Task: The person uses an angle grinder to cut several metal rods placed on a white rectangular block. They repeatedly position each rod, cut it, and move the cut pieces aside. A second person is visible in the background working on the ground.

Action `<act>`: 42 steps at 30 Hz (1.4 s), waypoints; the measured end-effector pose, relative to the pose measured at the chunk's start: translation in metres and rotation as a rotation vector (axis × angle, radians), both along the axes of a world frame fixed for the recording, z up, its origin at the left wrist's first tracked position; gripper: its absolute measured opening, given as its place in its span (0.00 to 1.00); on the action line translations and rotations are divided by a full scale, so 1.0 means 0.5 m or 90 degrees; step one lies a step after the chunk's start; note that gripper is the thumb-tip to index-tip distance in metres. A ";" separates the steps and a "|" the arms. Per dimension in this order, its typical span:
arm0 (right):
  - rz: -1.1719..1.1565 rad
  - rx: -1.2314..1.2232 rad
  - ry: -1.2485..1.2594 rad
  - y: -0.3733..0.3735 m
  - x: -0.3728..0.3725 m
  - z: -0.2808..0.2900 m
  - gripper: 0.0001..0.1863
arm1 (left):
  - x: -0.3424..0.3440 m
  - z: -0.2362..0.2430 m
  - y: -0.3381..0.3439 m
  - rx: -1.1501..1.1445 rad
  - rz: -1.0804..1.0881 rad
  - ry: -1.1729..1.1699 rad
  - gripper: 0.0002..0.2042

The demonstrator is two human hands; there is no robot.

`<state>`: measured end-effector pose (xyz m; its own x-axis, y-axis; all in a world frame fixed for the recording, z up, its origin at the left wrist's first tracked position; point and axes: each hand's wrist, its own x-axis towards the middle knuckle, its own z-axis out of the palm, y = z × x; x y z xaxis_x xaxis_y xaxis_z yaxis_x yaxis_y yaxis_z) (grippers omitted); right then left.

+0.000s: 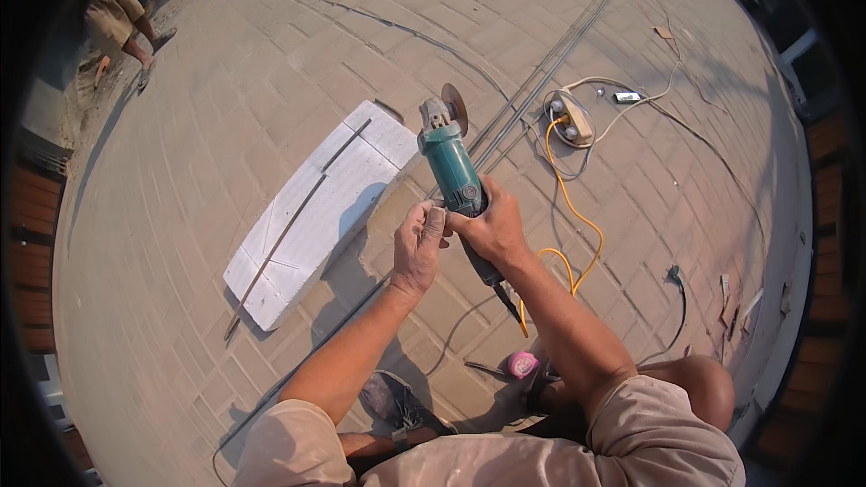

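A green angle grinder point(451, 167) is held up in front of me, its thin brown disc point(456, 110) at the far end. My right hand point(494, 230) is wrapped round its dark rear body. Close against the grinder's left side is my left hand point(419, 248), fingers curled and thumb pressed to them; whatever they pinch is hidden. Left of the grinder lies a white slab point(361, 185) on the paving. Two thin dark rods run end to end along it, a short one point(347, 146) and a longer one point(278, 248) overhanging the near end.
A power strip point(578, 119) with a yellow cord point(591, 261) lies at right. Long metal rods point(550, 68) stretch away beyond the grinder. A pink tape measure point(522, 363) sits by my feet. A loose plug point(675, 273) lies farther right. Another person's legs point(122, 27) show far left.
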<state>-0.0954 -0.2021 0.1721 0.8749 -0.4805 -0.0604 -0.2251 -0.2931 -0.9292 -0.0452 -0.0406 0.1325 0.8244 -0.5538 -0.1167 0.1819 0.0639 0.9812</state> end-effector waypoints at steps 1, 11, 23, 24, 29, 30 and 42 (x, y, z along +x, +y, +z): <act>0.004 -0.040 -0.007 0.000 -0.007 0.008 0.31 | 0.012 0.011 -0.017 -0.004 -0.009 0.045 0.28; 0.013 0.193 0.060 -0.029 -0.071 -0.006 0.34 | 0.061 0.009 -0.041 -0.168 -0.040 0.299 0.28; 0.116 0.839 0.133 -0.030 -0.125 -0.061 0.24 | 0.069 -0.068 -0.020 -0.154 -0.051 0.344 0.25; 0.105 0.845 0.138 -0.025 -0.122 -0.064 0.23 | 0.070 -0.073 -0.017 -0.149 -0.048 0.346 0.26; 0.061 0.928 0.145 -0.022 -0.128 -0.109 0.22 | 0.060 -0.068 -0.023 -0.136 -0.062 0.351 0.25; 0.055 0.948 0.144 -0.021 -0.131 -0.121 0.22 | 0.057 -0.069 -0.028 -0.131 -0.062 0.352 0.25; -0.021 0.954 0.131 -0.009 -0.172 -0.184 0.20 | 0.043 -0.154 -0.031 -0.140 -0.101 0.423 0.24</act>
<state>-0.1816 -0.2068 0.0801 0.7808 0.1165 -0.6139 -0.3724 0.8756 -0.3076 -0.0236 -0.0559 0.0553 0.5253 -0.7298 -0.4377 0.7598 0.1705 0.6275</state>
